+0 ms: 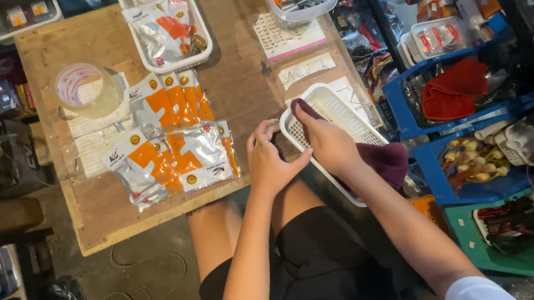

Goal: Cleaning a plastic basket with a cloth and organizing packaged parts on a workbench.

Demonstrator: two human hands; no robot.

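White slotted basket (335,114) overhangs the near right edge of the tabletop (234,81). Right hand (326,143) presses a maroon cloth (382,158) into it, fingers closed on the cloth. Left hand (270,163) grips the basket's near corner. Left of the hands: silver-and-orange foil pouches (169,146) fanned flat, overlapping. Far side: white tray (167,26) with more pouches, clear tape roll (85,89), paper slips (289,37). Right: blue bins (453,119).
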